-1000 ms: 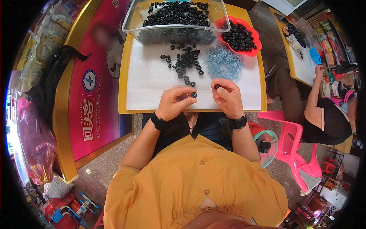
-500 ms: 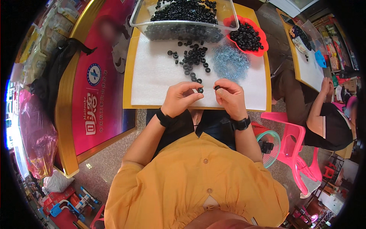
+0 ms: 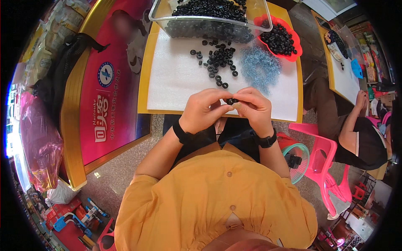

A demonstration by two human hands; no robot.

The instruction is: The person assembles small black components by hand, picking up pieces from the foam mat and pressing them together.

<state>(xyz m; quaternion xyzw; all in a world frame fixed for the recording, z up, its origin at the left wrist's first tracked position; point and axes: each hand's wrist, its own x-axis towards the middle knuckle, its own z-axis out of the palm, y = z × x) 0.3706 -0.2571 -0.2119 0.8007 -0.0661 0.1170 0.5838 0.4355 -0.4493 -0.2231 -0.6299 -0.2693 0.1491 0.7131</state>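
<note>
Left hand [image 3: 202, 111]: narrowed to a pinch, thumb and forefinger on small glossy black pieces [image 3: 231, 101]
Right hand [image 3: 254, 112]: pinching at the same spot, fingertips close to the left's; too small to tell how many pieces
Held pieces: between both hands, above the near edge of a white sheet [image 3: 167, 83]
Loose black rings [image 3: 220, 58]: scattered on the sheet, beyond the hands
Clear rectangular plastic tub [image 3: 209, 18]: farther back, heaped with black rings
Red scalloped bowl [image 3: 298, 52]: just right of the tub, holding black rings
Translucent pale-blue bits [image 3: 260, 69]: piled near the bowl

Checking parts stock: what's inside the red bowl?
The red bowl holds a heap of small black rings. Its floor and anything under the heap are covered, so can't be seen.
</note>
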